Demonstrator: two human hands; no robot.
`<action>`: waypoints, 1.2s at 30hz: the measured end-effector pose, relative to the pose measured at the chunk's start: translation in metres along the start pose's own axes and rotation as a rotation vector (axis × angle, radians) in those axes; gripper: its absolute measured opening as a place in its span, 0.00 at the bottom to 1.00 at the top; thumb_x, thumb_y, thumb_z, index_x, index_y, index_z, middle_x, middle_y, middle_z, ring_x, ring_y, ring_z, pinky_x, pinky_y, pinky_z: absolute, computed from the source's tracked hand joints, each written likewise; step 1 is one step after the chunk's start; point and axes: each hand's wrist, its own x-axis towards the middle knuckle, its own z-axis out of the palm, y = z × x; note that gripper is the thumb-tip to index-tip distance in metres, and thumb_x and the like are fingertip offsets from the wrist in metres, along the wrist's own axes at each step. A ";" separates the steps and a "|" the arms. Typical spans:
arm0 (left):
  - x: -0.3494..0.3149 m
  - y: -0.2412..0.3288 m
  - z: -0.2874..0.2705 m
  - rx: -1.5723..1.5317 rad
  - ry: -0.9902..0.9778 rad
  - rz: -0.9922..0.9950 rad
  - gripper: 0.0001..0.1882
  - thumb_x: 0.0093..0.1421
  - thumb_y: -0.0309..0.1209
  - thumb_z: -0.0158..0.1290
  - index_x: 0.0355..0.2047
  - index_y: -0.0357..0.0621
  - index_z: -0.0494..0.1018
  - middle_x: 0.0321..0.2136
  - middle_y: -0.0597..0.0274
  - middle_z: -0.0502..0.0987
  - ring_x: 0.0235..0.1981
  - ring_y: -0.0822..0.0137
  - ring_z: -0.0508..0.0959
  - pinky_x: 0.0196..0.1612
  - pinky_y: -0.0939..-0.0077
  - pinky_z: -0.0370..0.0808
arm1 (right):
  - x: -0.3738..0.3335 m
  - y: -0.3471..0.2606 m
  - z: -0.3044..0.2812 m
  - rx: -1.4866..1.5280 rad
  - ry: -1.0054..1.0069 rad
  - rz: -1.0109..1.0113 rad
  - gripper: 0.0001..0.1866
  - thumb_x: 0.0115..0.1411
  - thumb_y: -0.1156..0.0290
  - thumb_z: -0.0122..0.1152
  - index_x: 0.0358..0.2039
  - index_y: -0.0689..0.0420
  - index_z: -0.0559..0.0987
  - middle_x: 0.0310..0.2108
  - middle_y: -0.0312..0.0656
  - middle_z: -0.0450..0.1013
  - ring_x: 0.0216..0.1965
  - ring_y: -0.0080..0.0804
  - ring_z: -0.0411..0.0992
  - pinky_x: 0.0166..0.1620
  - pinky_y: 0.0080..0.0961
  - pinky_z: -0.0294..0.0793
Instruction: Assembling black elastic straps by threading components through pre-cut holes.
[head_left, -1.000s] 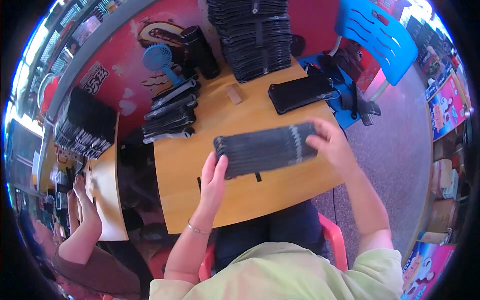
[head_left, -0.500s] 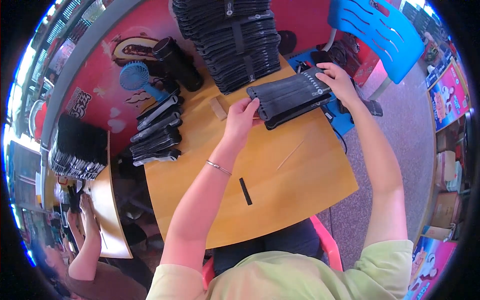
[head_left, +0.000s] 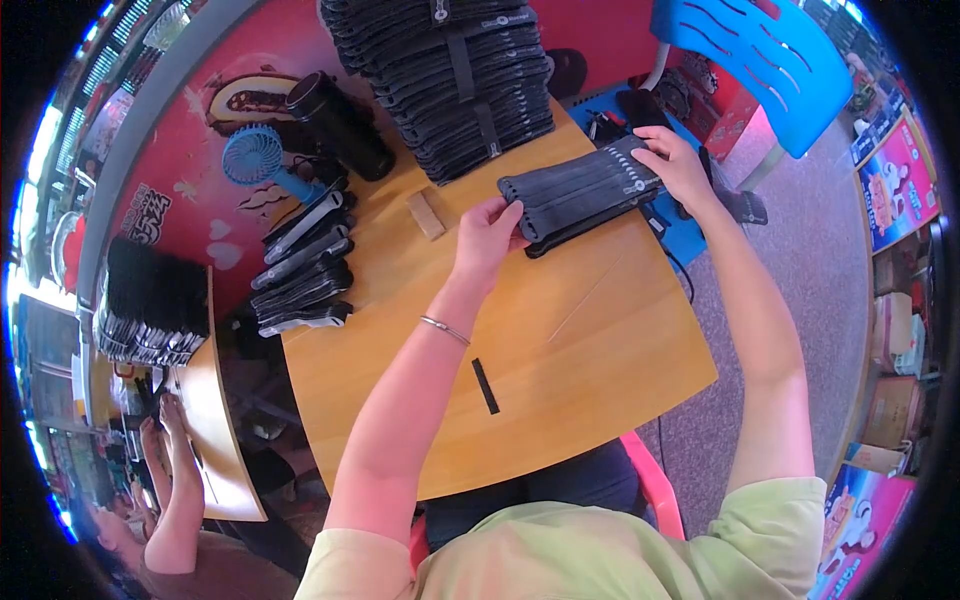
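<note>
A flat black fabric bundle (head_left: 580,185), ribbed lengthwise with a pale row of marks near its right end, lies at the table's far right edge. Another dark layer shows beneath it. My left hand (head_left: 488,232) pinches its left end between thumb and fingers. At the other end my right hand (head_left: 675,165) grips the bundle, thumb and fingers over its top edge; the undersides of the fingers are hidden. Behind it rises a tall stack of similar black fabric pieces (head_left: 440,90). A short black strip (head_left: 485,386) and a thin pale stick (head_left: 585,300) lie nearer me.
Left on the wooden table (head_left: 560,410) are a pile of folded black pieces (head_left: 305,265), a blue handheld fan (head_left: 255,155), a black bottle (head_left: 340,125) and a small brown block (head_left: 425,215). A blue chair (head_left: 755,65) stands far right. Another person's hands (head_left: 170,420) work at a side table.
The bundle's upper layer has settled closer onto the layer under it, with both hands still at its ends. The whole view has shifted slightly.
</note>
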 end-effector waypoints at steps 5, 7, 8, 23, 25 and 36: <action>-0.001 -0.002 0.000 -0.005 0.041 -0.003 0.10 0.62 0.32 0.52 0.40 0.40 0.73 0.31 0.67 0.78 0.28 0.75 0.78 0.30 0.82 0.75 | 0.000 0.004 0.002 -0.019 -0.005 -0.006 0.18 0.57 0.70 0.61 0.48 0.60 0.73 0.38 0.42 0.77 0.39 0.24 0.74 0.42 0.21 0.71; -0.001 -0.003 0.001 -0.012 0.050 -0.003 0.10 0.62 0.32 0.52 0.41 0.40 0.72 0.31 0.67 0.78 0.28 0.75 0.78 0.30 0.82 0.75 | 0.000 0.007 0.001 -0.099 0.017 0.002 0.19 0.56 0.69 0.62 0.48 0.59 0.73 0.38 0.42 0.77 0.39 0.25 0.74 0.42 0.21 0.71; -0.002 -0.003 0.001 -0.019 0.060 -0.001 0.10 0.62 0.31 0.53 0.41 0.40 0.72 0.31 0.67 0.78 0.28 0.75 0.78 0.29 0.82 0.75 | 0.000 0.009 0.001 -0.099 0.017 0.002 0.19 0.56 0.69 0.62 0.48 0.59 0.73 0.38 0.42 0.77 0.39 0.25 0.74 0.42 0.21 0.71; 0.004 -0.009 0.000 0.000 0.072 -0.020 0.11 0.62 0.29 0.52 0.44 0.41 0.69 0.32 0.66 0.78 0.29 0.74 0.78 0.30 0.81 0.76 | 0.002 0.022 0.005 -0.176 0.033 -0.026 0.20 0.55 0.65 0.64 0.47 0.57 0.74 0.41 0.46 0.77 0.39 0.31 0.76 0.40 0.25 0.73; 0.004 -0.009 0.001 0.003 0.081 -0.010 0.13 0.61 0.29 0.52 0.46 0.41 0.67 0.32 0.65 0.78 0.29 0.73 0.78 0.30 0.80 0.76 | 0.003 0.024 0.005 -0.275 0.069 -0.064 0.21 0.54 0.65 0.65 0.47 0.57 0.73 0.41 0.48 0.77 0.41 0.35 0.76 0.44 0.28 0.73; 0.000 -0.005 0.006 0.085 0.132 0.073 0.21 0.59 0.23 0.53 0.51 0.47 0.63 0.27 0.65 0.73 0.26 0.74 0.75 0.25 0.79 0.75 | -0.007 0.007 0.014 -0.362 0.077 -0.047 0.20 0.54 0.68 0.64 0.47 0.56 0.73 0.39 0.48 0.77 0.40 0.39 0.76 0.43 0.30 0.73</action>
